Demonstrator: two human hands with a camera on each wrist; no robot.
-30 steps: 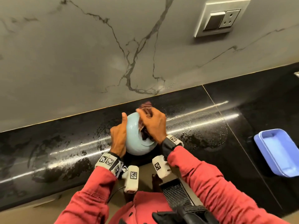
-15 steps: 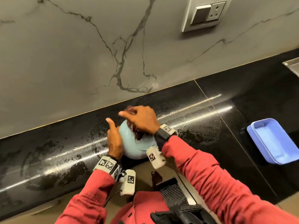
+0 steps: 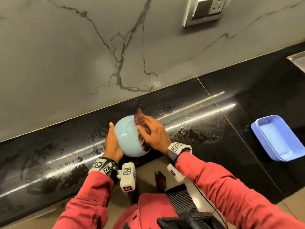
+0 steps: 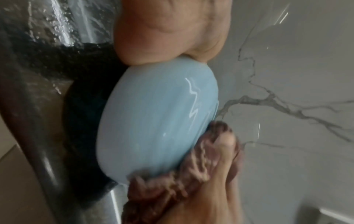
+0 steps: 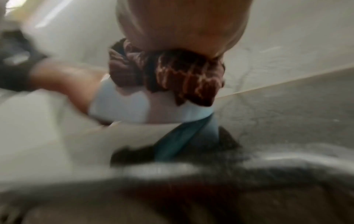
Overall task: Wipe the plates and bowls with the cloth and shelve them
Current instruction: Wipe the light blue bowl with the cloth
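A pale blue bowl [image 3: 128, 138] is held bottom-up above the black counter's front edge, its glossy outside [image 4: 159, 115] facing me. My left hand [image 3: 112, 142] grips its left side, thumb up along the rim. My right hand [image 3: 154, 134] holds a bunched maroon cloth [image 3: 140, 119] against the bowl's right side. In the right wrist view the cloth [image 5: 164, 75] sits between my palm and the bowl [image 5: 122, 106], blurred by motion. In the left wrist view the cloth [image 4: 172, 174] wraps the bowl's lower edge.
The black counter [image 3: 206, 129] is wet and streaked around the bowl. A blue rectangular tray [image 3: 279, 138] lies at the right. A marble wall with a switch plate [image 3: 206, 10] rises behind. A steel edge [image 3: 297, 61] shows at far right.
My right hand with the cloth has slid from the bowl's top to its right side. The bowl has turned so more of its underside faces me.
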